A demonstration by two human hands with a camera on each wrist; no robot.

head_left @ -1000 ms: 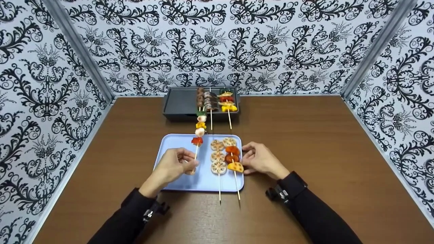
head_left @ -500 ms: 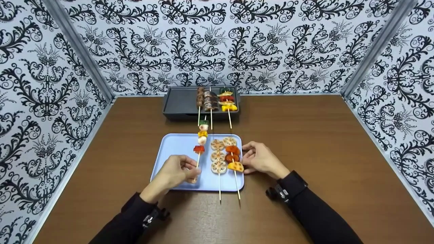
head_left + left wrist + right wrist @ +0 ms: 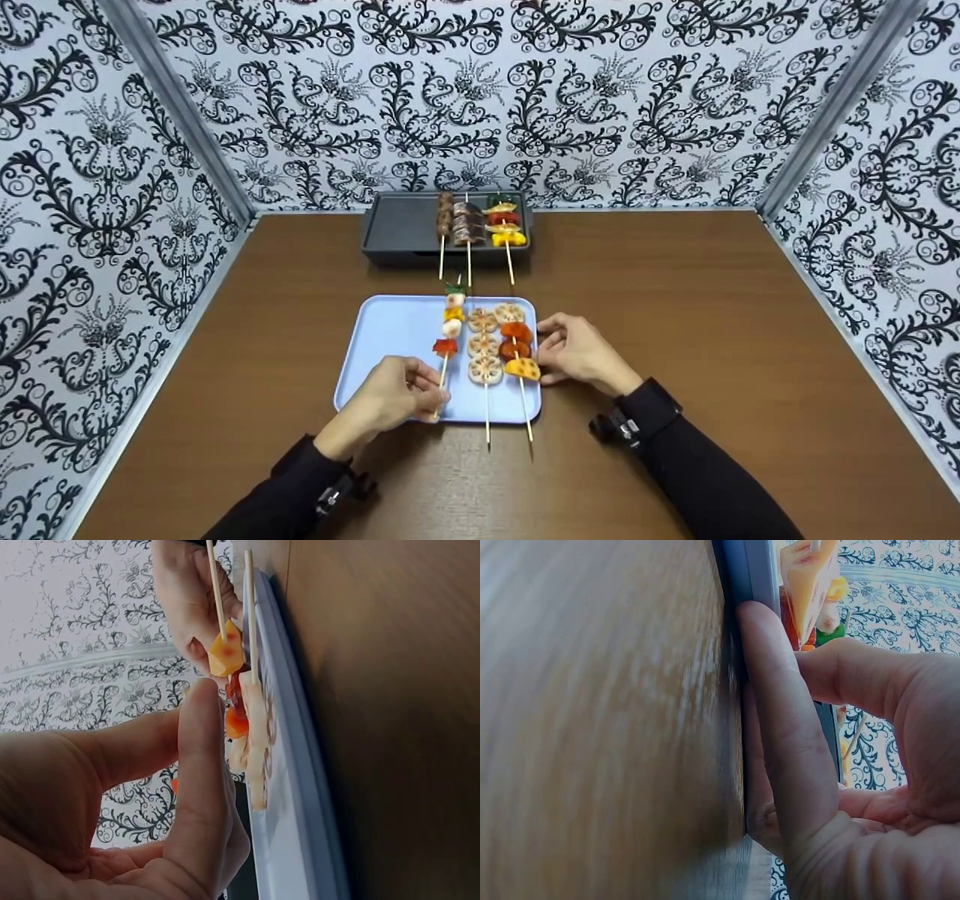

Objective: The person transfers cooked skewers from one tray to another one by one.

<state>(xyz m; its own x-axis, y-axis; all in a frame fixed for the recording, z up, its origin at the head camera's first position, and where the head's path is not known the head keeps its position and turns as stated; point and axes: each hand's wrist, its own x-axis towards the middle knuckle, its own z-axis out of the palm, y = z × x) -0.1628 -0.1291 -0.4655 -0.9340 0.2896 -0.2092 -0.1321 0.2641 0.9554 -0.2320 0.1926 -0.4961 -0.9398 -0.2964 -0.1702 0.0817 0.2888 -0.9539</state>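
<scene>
Between thumb and fingers my left hand (image 3: 391, 396) pinches the bare stick end of a vegetable skewer (image 3: 452, 328) with red, white, yellow and green pieces. The skewer is over the middle of a pale blue tray (image 3: 382, 330); whether it touches the tray I cannot tell. To its right lie a lotus root skewer (image 3: 484, 346) and a skewer with orange, dark red and yellow pieces (image 3: 515, 351), sticks past the front rim. My right hand (image 3: 581, 354) holds the tray's right edge, fingers against the outer side in the right wrist view (image 3: 784, 720).
Behind the tray stands a dark grey grill plate (image 3: 401, 225). On its right half lie a meatball-like skewer (image 3: 445, 216), a dark-skinned sliced skewer (image 3: 469, 223) and a mixed vegetable skewer (image 3: 506, 221), sticks pointing forward. Patterned walls (image 3: 480, 105) enclose the brown table (image 3: 675, 285).
My left hand has come nearer to me and slightly right, lowering the vegetable skewer from near the grill plate to above the tray. My right hand has stayed at the tray's edge.
</scene>
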